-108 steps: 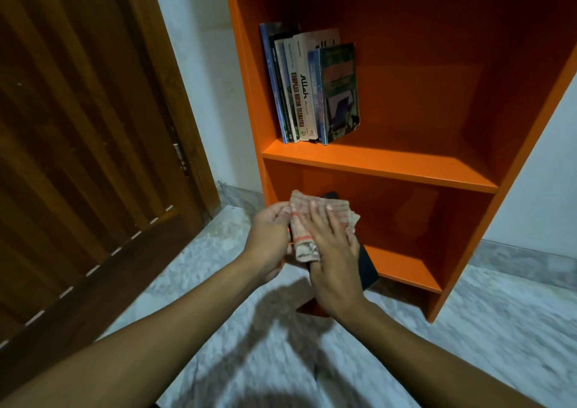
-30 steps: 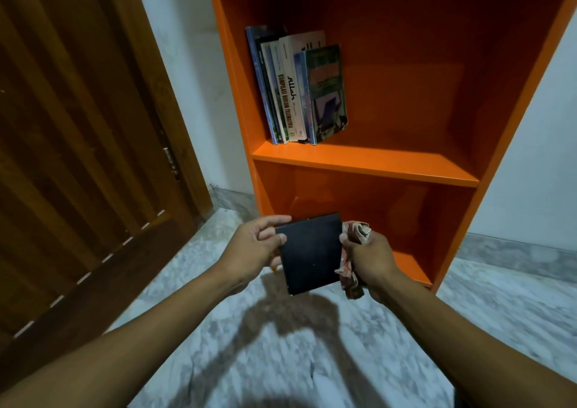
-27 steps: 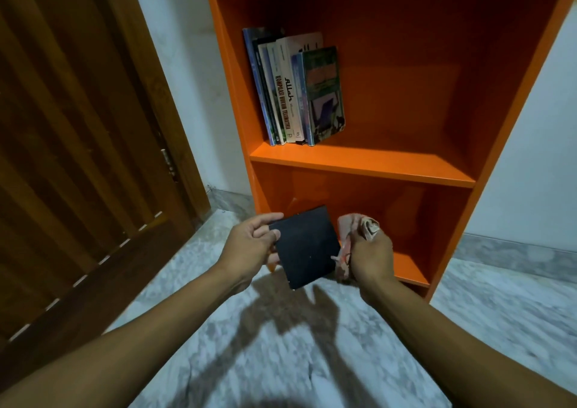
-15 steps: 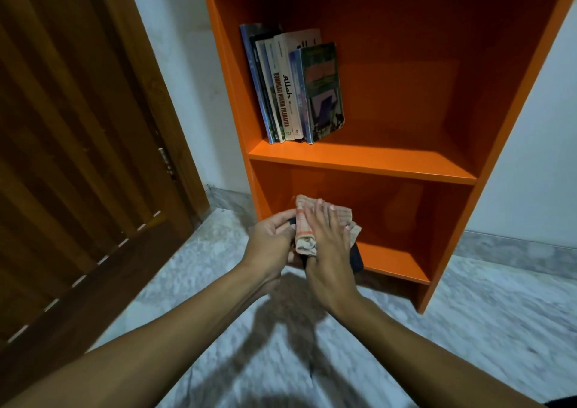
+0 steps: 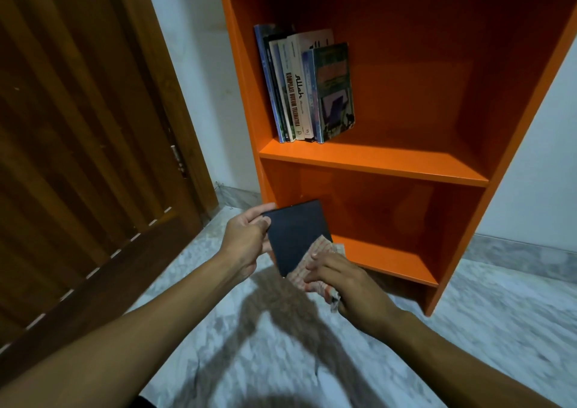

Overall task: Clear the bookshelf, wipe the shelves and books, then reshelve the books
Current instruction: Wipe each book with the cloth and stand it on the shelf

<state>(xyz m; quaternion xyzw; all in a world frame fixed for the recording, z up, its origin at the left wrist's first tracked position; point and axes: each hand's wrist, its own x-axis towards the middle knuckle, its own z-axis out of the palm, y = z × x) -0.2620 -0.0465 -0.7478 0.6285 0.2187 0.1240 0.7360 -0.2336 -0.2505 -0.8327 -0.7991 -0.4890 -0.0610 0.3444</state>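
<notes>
Left hand (image 5: pixel 246 239) pinching, right hand (image 5: pixel 349 286) pressing flat

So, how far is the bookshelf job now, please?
Partly done: a row of books already stands on the middle shelf. In hand: the left hand holds a dark book while the right hand presses a cloth on it. Left: shelving this book.
</notes>
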